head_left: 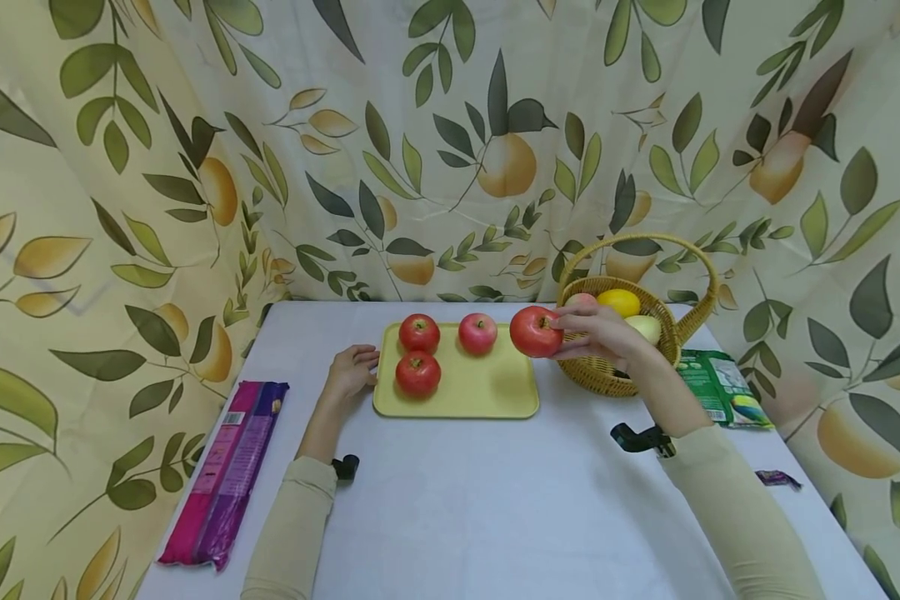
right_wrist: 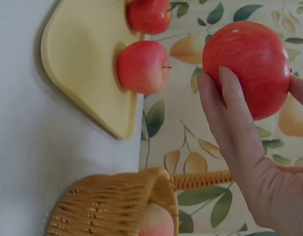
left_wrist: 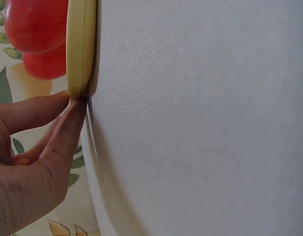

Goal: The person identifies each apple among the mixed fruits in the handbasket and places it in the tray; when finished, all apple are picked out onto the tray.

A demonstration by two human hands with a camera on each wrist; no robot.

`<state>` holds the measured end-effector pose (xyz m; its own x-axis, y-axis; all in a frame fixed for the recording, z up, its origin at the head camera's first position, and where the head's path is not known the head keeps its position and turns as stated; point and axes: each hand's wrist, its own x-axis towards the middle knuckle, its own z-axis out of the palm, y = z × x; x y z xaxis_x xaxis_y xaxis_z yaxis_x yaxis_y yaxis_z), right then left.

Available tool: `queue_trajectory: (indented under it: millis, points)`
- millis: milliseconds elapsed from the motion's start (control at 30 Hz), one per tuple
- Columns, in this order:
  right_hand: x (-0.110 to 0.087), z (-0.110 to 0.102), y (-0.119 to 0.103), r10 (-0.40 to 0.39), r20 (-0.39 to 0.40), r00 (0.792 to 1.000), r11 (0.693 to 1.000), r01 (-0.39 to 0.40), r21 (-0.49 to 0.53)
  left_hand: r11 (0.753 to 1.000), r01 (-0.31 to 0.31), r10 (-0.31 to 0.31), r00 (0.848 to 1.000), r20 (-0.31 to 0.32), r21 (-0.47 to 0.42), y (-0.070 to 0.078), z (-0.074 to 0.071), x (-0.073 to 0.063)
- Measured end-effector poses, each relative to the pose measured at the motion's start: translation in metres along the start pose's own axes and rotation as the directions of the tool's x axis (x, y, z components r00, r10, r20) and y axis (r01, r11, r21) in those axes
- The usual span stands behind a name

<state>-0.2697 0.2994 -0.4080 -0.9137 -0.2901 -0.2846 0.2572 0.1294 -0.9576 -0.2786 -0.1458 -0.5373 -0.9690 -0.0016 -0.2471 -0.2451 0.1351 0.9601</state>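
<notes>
My right hand (head_left: pixel 603 333) holds a red apple (head_left: pixel 536 332) in the air between the tray and the wicker basket (head_left: pixel 607 379). In the right wrist view that apple (right_wrist: pixel 247 69) sits between the thumb and the fingers. Two red apples (head_left: pixel 417 374) and a pinker apple (head_left: pixel 477 334) rest on the yellow tray (head_left: pixel 487 392), the red ones at its left. My left hand (head_left: pixel 352 371) is at the tray's left edge. The left wrist view shows its thumb and fingers pinching the tray's rim (left_wrist: pixel 81 49).
In the basket lie a yellow lemon-like fruit (head_left: pixel 619 302), a pale green fruit (head_left: pixel 645 327) and a pinkish fruit (head_left: pixel 581 300). A green packet (head_left: pixel 723 387) lies right of the basket, a small purple wrapper (head_left: pixel 777 478) nearer. At the left lies a long pink-purple packet (head_left: pixel 225 475).
</notes>
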Motion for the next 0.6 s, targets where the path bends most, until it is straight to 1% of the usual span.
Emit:
queue_trajectory:
  millis: [167, 267, 467, 600]
  points:
    - [0.007, 0.01, 0.006, -0.006, 0.048, 0.999, 1.0, 0.006, -0.01, 1.0, -0.007, 0.007, 1.0, -0.006, 0.009, -0.002, 0.0, 0.002]
    - [0.01, 0.017, 0.009, -0.004, 0.064, 0.998, 1.0, 0.004, -0.011, 1.0, -0.005, 0.005, 1.0, -0.006, 0.014, -0.002, 0.0, 0.003]
    - [0.016, 0.029, 0.015, 0.027, 0.063, 0.998, 1.0, -0.027, -0.002, 1.0, -0.007, 0.008, 1.0, -0.009, 0.026, -0.002, 0.001, 0.002]
    - [0.019, 0.037, 0.02, 0.052, 0.069, 0.996, 0.998, -0.054, 0.027, 0.999, -0.007, 0.007, 1.0, -0.015, 0.033, -0.002, 0.002, 0.001]
